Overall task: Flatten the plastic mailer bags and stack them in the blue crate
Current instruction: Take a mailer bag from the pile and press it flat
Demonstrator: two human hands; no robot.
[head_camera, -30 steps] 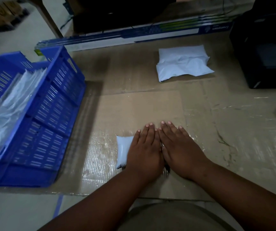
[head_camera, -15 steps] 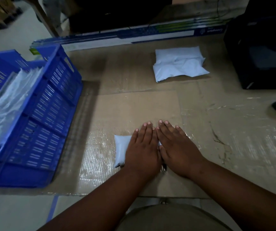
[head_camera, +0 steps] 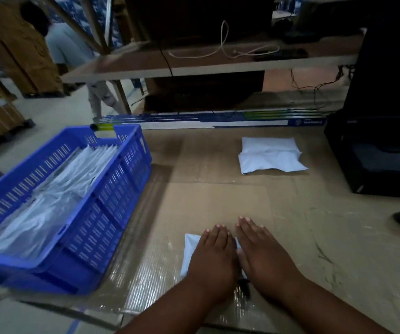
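From the head camera: my left hand (head_camera: 214, 260) and right hand (head_camera: 265, 256) lie side by side, palms down, on a small white mailer bag (head_camera: 190, 251) near the front edge of the cardboard-covered surface (head_camera: 218, 201). The fingers (head_camera: 218, 233) of both hands are straight and together, gripping nothing, only pressing flat on the bag. Most of the bag is hidden beneath my palms; its left part shows beside my left hand, and a sliver shows in the gap between the two hands. Something small and dark (head_camera: 244, 285) sits at the near end of that gap, too unclear to identify.

To my left, the blue crate (head_camera: 112, 189) stands on the surface, well apart from my hands, with a pile of pale flattened bags (head_camera: 56, 201) lying inside it. Farther back and to the right, another white mailer bag (head_camera: 270, 156) rests rumpled on the cardboard. A black box-shaped machine (head_camera: 377, 153) occupies the right edge. A long blue-and-white carton (head_camera: 218, 120) runs along the back of the surface, under a shelf (head_camera: 206, 62) carrying a pale cable (head_camera: 225, 48). A person (head_camera: 73, 59) stands in the blurred background at upper left.
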